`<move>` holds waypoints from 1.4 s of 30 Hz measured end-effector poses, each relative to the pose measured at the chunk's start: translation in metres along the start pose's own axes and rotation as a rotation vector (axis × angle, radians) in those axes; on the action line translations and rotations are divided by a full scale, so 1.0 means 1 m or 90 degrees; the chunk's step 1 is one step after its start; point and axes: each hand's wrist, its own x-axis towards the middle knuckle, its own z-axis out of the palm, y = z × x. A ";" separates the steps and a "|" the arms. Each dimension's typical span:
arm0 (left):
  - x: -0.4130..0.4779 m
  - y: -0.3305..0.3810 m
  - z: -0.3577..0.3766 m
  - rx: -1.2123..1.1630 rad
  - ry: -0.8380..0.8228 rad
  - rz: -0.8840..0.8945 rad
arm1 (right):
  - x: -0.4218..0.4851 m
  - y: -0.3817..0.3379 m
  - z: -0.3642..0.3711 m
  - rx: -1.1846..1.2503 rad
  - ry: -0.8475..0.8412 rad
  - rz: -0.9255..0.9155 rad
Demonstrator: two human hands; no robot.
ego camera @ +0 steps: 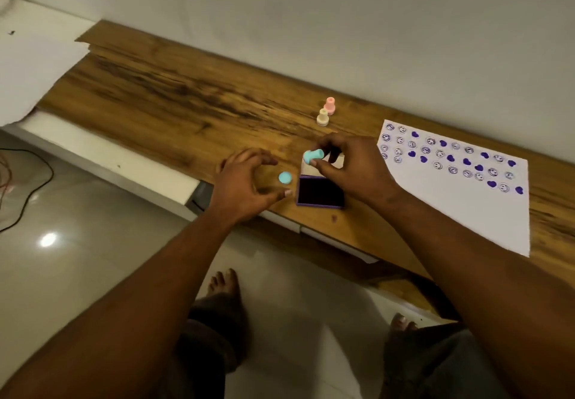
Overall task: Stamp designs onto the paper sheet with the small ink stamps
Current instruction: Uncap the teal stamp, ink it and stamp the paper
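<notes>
White paper sheet bears purple smileys and hearts; stamps are turquoise, cream, pink.

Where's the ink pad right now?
In head view, the open ink pad lies near the table edge, by the right hand holding the blue stamp, with the paper sheet to its right.

right grip: teal stamp was pinched and held tilted near the far edge of the opened ink pad | left grip: fingers were spread, nothing held, beside the teal cap on the table | pink stamp, cream stamp: stood upright behind | paper sheet: marked with purple smileys and hearts
</notes>
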 end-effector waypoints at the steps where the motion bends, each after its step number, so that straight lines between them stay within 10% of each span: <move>1: -0.002 -0.002 0.003 0.006 -0.006 -0.002 | 0.002 -0.004 0.003 -0.031 -0.021 -0.021; 42: 0.002 0.004 0.022 -0.009 -0.020 -0.027 | 0.020 -0.055 0.042 -0.533 -0.178 -0.218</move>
